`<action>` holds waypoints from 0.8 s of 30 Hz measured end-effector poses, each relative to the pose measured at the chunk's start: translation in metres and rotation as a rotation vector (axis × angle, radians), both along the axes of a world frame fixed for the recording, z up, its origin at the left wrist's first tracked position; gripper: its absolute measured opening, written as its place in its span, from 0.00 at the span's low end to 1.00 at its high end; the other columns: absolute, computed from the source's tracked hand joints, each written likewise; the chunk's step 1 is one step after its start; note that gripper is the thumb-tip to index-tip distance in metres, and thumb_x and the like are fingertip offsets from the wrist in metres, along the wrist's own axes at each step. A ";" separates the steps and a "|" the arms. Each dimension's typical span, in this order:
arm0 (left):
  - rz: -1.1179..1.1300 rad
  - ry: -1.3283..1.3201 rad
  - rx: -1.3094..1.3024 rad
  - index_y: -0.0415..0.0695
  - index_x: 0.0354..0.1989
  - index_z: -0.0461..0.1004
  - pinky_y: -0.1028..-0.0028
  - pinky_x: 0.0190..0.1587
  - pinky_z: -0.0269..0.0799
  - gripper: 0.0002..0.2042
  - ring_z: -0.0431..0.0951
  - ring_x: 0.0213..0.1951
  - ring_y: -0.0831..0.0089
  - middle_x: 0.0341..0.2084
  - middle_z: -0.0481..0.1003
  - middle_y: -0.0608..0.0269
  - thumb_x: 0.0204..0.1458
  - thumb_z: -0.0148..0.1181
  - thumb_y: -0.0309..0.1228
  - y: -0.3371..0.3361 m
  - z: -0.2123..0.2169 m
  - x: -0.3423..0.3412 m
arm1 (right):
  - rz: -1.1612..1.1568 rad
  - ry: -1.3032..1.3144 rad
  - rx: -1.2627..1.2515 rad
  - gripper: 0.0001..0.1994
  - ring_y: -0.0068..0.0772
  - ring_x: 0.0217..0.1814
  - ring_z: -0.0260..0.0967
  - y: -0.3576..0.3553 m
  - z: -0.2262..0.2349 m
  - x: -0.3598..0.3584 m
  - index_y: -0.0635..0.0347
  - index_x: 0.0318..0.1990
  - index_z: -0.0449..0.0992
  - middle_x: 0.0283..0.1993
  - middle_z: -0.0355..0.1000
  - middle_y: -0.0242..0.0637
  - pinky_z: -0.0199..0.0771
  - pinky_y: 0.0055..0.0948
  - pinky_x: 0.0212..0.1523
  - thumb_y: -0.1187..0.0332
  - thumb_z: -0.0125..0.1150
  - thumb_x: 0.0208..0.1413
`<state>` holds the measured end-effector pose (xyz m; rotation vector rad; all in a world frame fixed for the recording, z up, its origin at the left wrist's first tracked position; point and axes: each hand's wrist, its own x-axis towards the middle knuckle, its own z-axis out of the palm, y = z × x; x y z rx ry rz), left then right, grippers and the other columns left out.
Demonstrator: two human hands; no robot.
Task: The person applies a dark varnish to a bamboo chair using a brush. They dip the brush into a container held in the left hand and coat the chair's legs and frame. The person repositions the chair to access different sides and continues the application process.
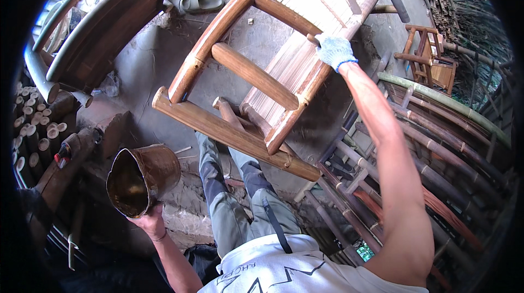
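A bamboo chair [256, 75], glossy and brown with a pale slatted seat, lies tipped before me. My right hand [334, 50], in a white knit glove with a blue cuff, is closed at its far frame rail. A short brown stub pokes out by the fingers; whether it is a tool handle cannot be made out. Low on the left, my bare left hand [147, 221] grips a rusty, dented metal can [161, 170] from underneath. The can tilts with its mouth toward the left, and dark amber liquid shows inside.
Another bamboo chair [109, 31] stands at the upper left, above stacked bamboo poles [41, 124]. Bamboo frames [436, 135] crowd the right side. A small bamboo chair [428, 58] stands at the far right. A grey clog [202, 4] lies on the floor.
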<state>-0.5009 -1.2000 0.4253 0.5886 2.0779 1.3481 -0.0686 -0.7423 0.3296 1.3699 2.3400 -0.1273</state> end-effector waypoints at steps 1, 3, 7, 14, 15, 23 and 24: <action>0.001 0.009 0.026 0.35 0.60 0.64 0.68 0.53 0.69 0.46 0.72 0.48 0.70 0.50 0.71 0.61 0.31 0.80 0.43 0.005 0.004 0.004 | 0.136 0.045 -0.076 0.07 0.48 0.41 0.77 -0.005 -0.002 0.011 0.52 0.34 0.79 0.37 0.78 0.43 0.77 0.43 0.42 0.67 0.55 0.51; 0.008 0.030 0.089 0.35 0.60 0.64 0.68 0.52 0.69 0.46 0.72 0.48 0.70 0.50 0.72 0.62 0.32 0.80 0.43 0.021 0.007 0.012 | 0.411 0.138 -0.215 0.07 0.45 0.41 0.77 -0.017 -0.007 0.039 0.52 0.35 0.79 0.38 0.78 0.41 0.77 0.41 0.42 0.71 0.58 0.48; 0.027 0.058 0.057 0.35 0.59 0.65 0.69 0.52 0.68 0.44 0.72 0.47 0.70 0.50 0.71 0.62 0.31 0.79 0.40 0.019 0.006 0.014 | -0.143 0.727 -0.146 0.11 0.38 0.49 0.76 -0.039 0.012 0.080 0.55 0.42 0.81 0.46 0.78 0.37 0.74 0.32 0.52 0.75 0.62 0.49; 0.010 0.054 0.073 0.34 0.59 0.65 0.67 0.53 0.68 0.44 0.72 0.48 0.68 0.51 0.71 0.61 0.31 0.77 0.40 0.011 0.014 0.025 | -1.384 1.364 0.014 0.20 0.31 0.30 0.75 -0.112 -0.028 0.114 0.54 0.59 0.69 0.42 0.74 0.36 0.78 0.30 0.31 0.65 0.61 0.59; 0.000 0.073 0.085 0.34 0.59 0.65 0.67 0.53 0.69 0.44 0.72 0.48 0.69 0.50 0.71 0.61 0.31 0.77 0.40 0.012 0.011 0.026 | -1.422 1.428 0.000 0.21 0.31 0.32 0.75 -0.134 -0.040 0.107 0.53 0.58 0.68 0.43 0.74 0.37 0.79 0.30 0.32 0.62 0.63 0.59; -0.009 -0.070 0.254 0.36 0.62 0.62 0.72 0.49 0.69 0.45 0.72 0.46 0.71 0.49 0.70 0.63 0.32 0.79 0.36 0.010 0.025 0.064 | -1.598 1.493 -0.274 0.17 0.24 0.36 0.72 -0.324 -0.025 0.050 0.58 0.55 0.72 0.43 0.73 0.31 0.78 0.27 0.36 0.65 0.61 0.60; -0.006 -0.110 0.262 0.36 0.62 0.62 0.71 0.50 0.69 0.45 0.72 0.47 0.70 0.50 0.71 0.63 0.31 0.78 0.33 0.010 0.029 0.068 | -1.378 1.349 -0.310 0.15 0.25 0.39 0.73 -0.340 -0.019 0.048 0.59 0.52 0.74 0.44 0.74 0.32 0.77 0.27 0.39 0.67 0.61 0.60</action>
